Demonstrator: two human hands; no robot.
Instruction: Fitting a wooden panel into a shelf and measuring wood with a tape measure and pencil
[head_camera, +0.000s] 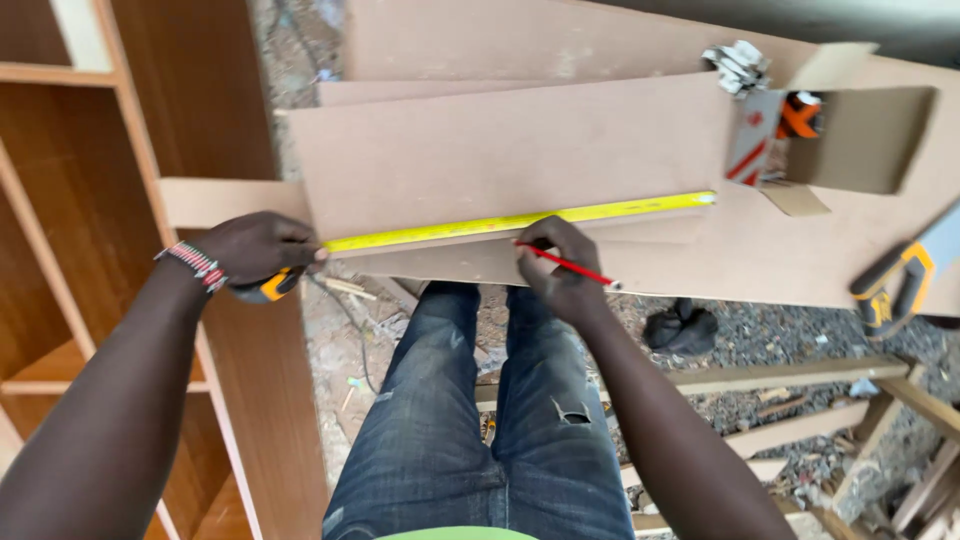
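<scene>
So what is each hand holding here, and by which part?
Left hand grips the tape measure by its yellow case at the board's left end. Right hand pinches a red pencil near its tip against the board.

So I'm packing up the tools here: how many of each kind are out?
Tape measure, under the left hand: 1
Red pencil, in the right hand: 1
Handsaw, on the board: 1
Total: 3

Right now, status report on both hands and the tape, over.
Left hand shut on tape case. Right hand holds red pencil, tip at yellow tape laid along board. Nothing blocking.
</scene>
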